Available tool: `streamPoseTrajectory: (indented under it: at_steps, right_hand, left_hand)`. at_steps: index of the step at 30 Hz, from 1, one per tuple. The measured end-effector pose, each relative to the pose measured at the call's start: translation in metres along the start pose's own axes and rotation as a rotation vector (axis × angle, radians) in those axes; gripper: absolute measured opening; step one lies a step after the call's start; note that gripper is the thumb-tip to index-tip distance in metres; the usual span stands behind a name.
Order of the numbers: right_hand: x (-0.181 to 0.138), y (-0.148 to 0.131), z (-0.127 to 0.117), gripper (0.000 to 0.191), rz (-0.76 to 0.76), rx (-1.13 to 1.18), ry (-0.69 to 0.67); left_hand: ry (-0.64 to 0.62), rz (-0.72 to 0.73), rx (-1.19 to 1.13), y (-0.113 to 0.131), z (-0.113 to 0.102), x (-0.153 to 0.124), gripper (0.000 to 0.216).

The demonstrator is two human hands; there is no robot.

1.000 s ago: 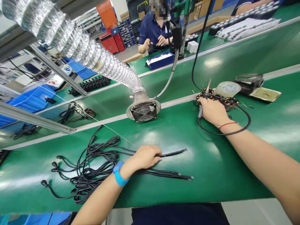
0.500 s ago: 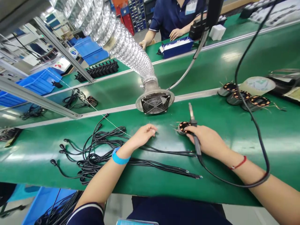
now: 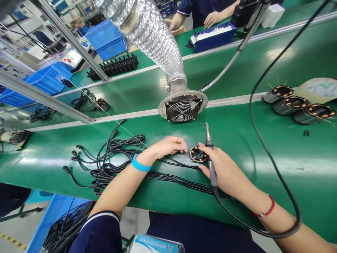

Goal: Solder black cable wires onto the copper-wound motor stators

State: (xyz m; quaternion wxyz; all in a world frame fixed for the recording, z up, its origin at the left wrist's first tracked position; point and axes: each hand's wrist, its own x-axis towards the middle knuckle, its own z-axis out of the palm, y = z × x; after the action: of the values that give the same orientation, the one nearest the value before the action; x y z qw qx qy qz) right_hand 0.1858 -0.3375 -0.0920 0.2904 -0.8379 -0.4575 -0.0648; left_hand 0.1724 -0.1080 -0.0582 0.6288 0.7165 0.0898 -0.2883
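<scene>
- right hand (image 3: 223, 168) closed about the grey handle of a soldering iron (image 3: 212, 174), metal tip pointing away from the body; an upper finger at the edge of a small copper-wound ring (image 3: 193, 154), thumb just below it. cannot tell if thumb touches.
- left hand (image 3: 171, 147) with fingers curled in together, tips just left of the ring. cannot tell if they pinch one of its fine wires.
- ring lies between the two hands, near the front of the green bench (image 3: 302, 165).
- black cables (image 3: 105, 177) bundled under and around the left forearm; their straight ends run rightward, passing below the ring to the right hand.
- fan (image 3: 183, 110) on a silver duct (image 3: 158, 38), beyond the hands.
- three more wound rings (image 3: 291, 104) in a row, far right, well apart from the hands.
- co-worker's hand (image 3: 213, 19) by a dark blue box (image 3: 214, 41), across the bench.
</scene>
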Motion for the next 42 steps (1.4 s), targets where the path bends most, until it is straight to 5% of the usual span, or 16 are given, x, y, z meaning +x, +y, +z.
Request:
streamPoseTrajectory:
  at_steps: [4,12,19,25,30,37,42]
  right_hand:
    - [-0.001,0.003,0.016,0.041,0.038,0.073,0.052]
    - [-0.001,0.007,0.016,0.040,0.127,0.141,0.042]
    - [-0.001,0.007,0.018,0.040,0.106,0.147,0.056]
    - [-0.004,0.009,0.019,0.043,0.141,0.146,0.036]
    - [-0.003,0.008,0.018,0.042,0.141,0.149,0.041]
    - [-0.002,0.014,0.014,0.039,0.096,0.129,0.019]
    - [-0.003,0.031,0.002,0.049,0.131,0.183,0.047]
  left_hand:
    - [-0.021,0.004,-0.280,0.001,0.012,0.010,0.025]
    - [0.091,-0.016,0.026,0.001,0.011,-0.022,0.024]
    - [0.073,-0.030,-0.176,-0.004,0.025,-0.010,0.031]
    - [0.177,0.070,-0.010,-0.006,0.029,-0.014,0.028]
    - [0.072,0.067,0.147,-0.019,0.024,-0.026,0.021]
    - [-0.049,0.056,-0.037,-0.008,0.037,-0.019,0.021]
    - [0.074,0.084,0.483,-0.008,0.053,-0.017,0.016]
